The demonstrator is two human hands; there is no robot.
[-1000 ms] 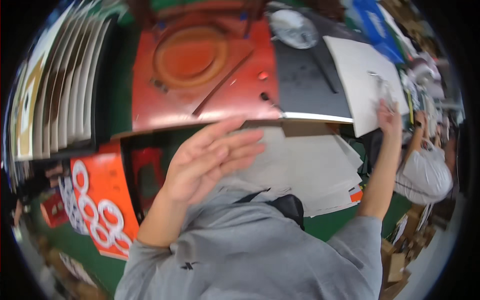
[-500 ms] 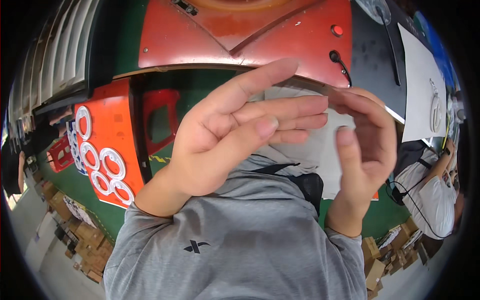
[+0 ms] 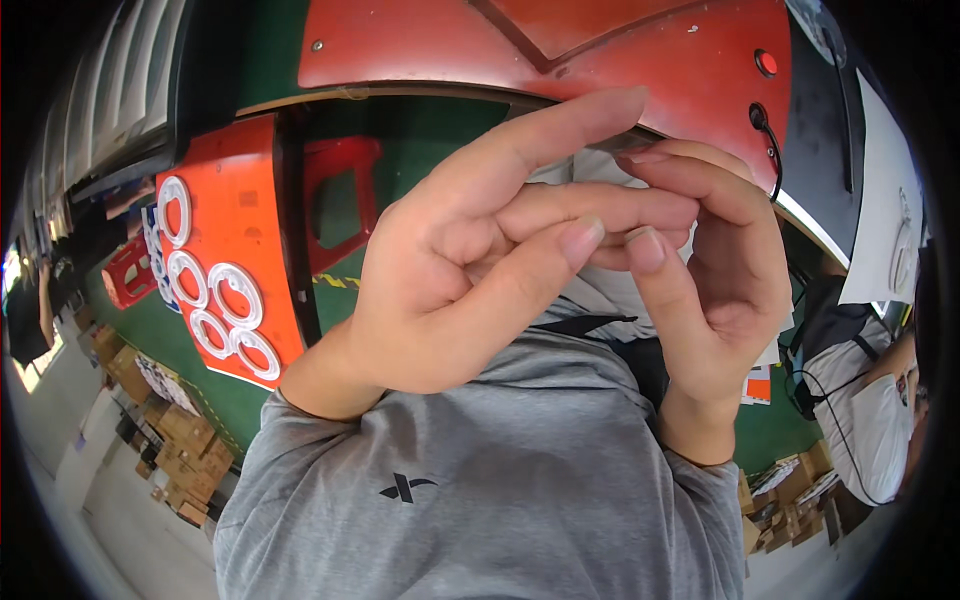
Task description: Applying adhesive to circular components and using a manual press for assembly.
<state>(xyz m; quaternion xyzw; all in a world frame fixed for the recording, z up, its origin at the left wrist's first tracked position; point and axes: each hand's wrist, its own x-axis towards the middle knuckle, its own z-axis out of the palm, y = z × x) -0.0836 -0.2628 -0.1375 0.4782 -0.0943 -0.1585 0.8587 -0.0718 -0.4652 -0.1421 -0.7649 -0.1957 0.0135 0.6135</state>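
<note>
In front of my chest, both bare hands are raised, with palms partly turned toward me. My left hand is open, its index finger stretched up to the right and its other fingers reaching toward the right hand. My right hand is open too, its fingers curved and its thumb apart from them. The left fingertips lie between the right thumb and the curved right fingers. They overlap in view; whether they press together I cannot tell. No object shows in either hand.
Ahead stands a red machine panel with a red button. At left, several white rings lie on an orange table; a red stool stands beyond. Right are a white sheet and another person's arm. Cardboard boxes sit behind left.
My right thumb has come up to the left fingers, and the hands overlap more. The view has shifted, so the red panel sits higher and further right.
</note>
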